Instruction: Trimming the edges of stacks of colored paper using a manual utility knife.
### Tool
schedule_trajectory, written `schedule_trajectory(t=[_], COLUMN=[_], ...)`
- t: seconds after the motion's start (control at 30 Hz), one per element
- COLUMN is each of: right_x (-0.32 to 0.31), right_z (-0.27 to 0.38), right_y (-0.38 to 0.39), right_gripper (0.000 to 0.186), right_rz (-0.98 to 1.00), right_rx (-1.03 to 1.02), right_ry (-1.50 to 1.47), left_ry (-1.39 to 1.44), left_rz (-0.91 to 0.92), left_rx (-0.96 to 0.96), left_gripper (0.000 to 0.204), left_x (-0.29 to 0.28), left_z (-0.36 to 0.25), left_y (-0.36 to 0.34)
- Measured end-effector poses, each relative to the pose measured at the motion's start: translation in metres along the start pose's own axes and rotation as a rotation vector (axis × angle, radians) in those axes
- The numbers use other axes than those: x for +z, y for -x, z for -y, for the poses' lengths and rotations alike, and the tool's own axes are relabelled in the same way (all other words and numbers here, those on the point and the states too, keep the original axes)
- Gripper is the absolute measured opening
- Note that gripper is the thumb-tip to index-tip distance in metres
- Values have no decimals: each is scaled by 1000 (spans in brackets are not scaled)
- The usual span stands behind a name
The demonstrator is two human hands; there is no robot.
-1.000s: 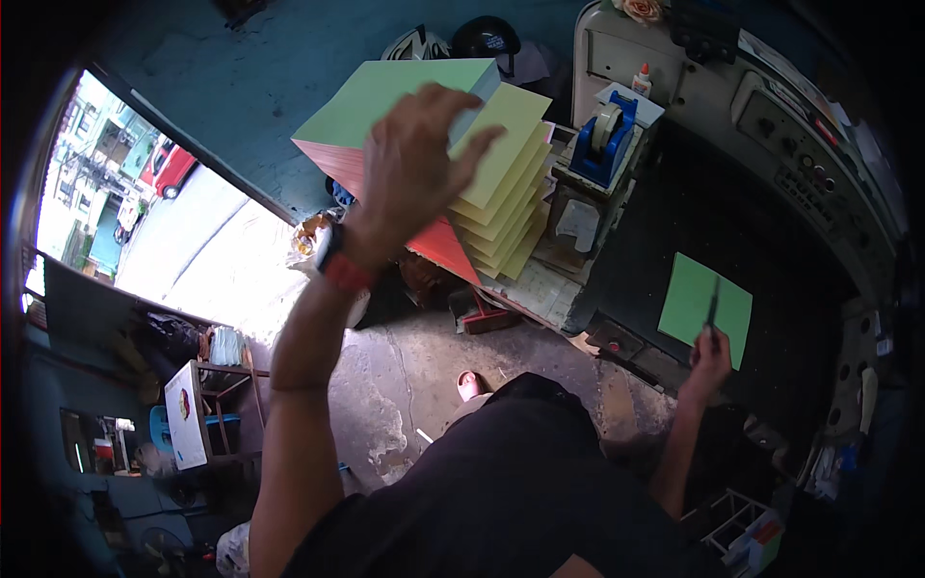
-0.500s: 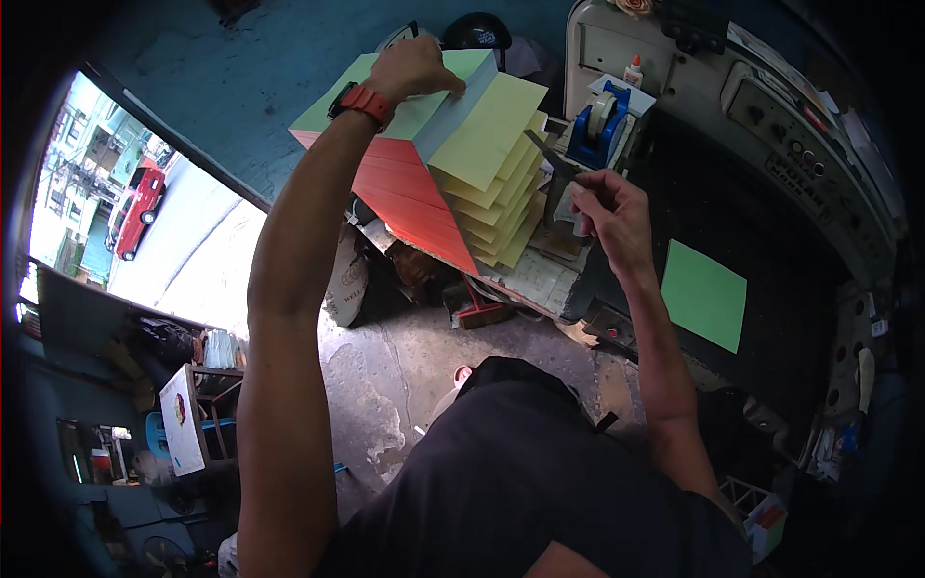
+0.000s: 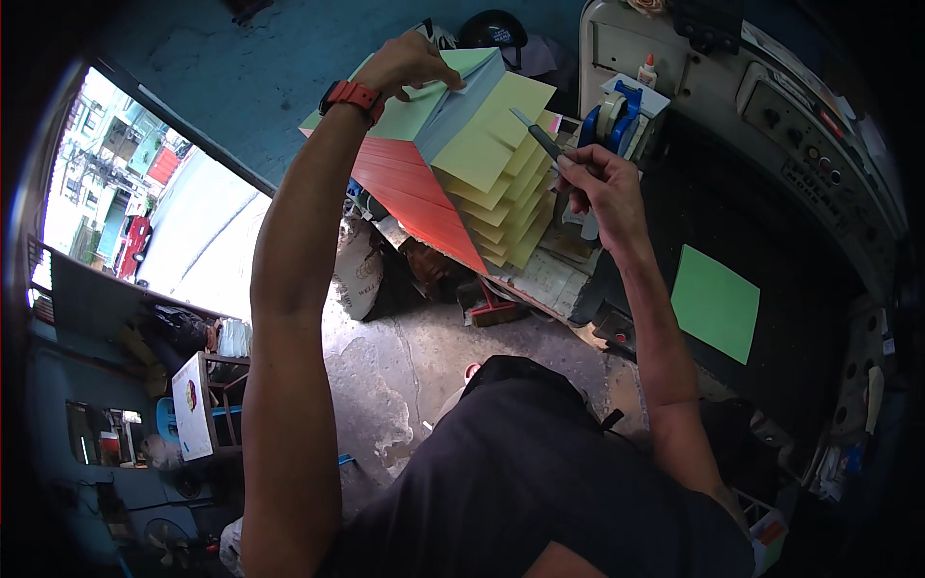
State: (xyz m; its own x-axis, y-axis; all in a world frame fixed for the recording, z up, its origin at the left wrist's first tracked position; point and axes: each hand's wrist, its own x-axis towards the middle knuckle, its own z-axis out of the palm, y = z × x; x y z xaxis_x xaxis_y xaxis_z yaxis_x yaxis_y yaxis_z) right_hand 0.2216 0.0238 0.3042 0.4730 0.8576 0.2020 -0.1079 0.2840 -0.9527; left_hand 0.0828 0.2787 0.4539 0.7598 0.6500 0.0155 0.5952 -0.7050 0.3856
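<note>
My left hand [image 3: 412, 69], with a red-strapped watch at its wrist, has curled fingers on the upper edge of the green paper [image 3: 405, 120], near a grey-blue band beside it. That paper tops a stack with a red-pink side [image 3: 405, 193]. Staggered yellow sheets [image 3: 491, 125] fan downward to the right. My right hand [image 3: 602, 188] grips a thin knife [image 3: 544, 140] with a dark handle, its blade pointing up-left over the yellow sheets. A blue tape dispenser [image 3: 612, 120] stands just behind that hand.
A green sheet [image 3: 713, 299] lies on the dark machine bed [image 3: 771, 260] at right. A glue bottle [image 3: 647, 72] and black helmet [image 3: 487, 31] are behind. A doorway at left shows a street and red vehicle [image 3: 133, 246]. A white board [image 3: 191, 409] stands lower left.
My left hand has come down onto the top of the stack. My right hand, holding the knife, has risen from the lone green sheet to beside the yellow sheets.
</note>
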Motion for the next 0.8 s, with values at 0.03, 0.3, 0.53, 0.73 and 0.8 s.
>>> schedule_trajectory(t=[0.03, 0.3, 0.53, 0.73, 0.8], right_x=[0, 8, 11, 13, 13], right_z=[0, -2, -4, -9, -10], right_y=[-1, -14, -16, -17, -17], right_gripper=[16, 16, 16, 15, 15], right_rz=[7, 37, 52, 56, 58], right_rx=[4, -9, 15, 23, 27], right_ry=[4, -14, -14, -32, -33], left_ry=[1, -74, -397, -355, -344], left_rz=[-15, -124, -83, -20, -19], left_rx=[-2, 235, 375, 371, 369], left_gripper=[52, 35, 51, 66, 66], left_x=[0, 12, 16, 15, 15], left_z=[-1, -10, -7, -7, -8], left_y=[1, 9, 12, 14, 14])
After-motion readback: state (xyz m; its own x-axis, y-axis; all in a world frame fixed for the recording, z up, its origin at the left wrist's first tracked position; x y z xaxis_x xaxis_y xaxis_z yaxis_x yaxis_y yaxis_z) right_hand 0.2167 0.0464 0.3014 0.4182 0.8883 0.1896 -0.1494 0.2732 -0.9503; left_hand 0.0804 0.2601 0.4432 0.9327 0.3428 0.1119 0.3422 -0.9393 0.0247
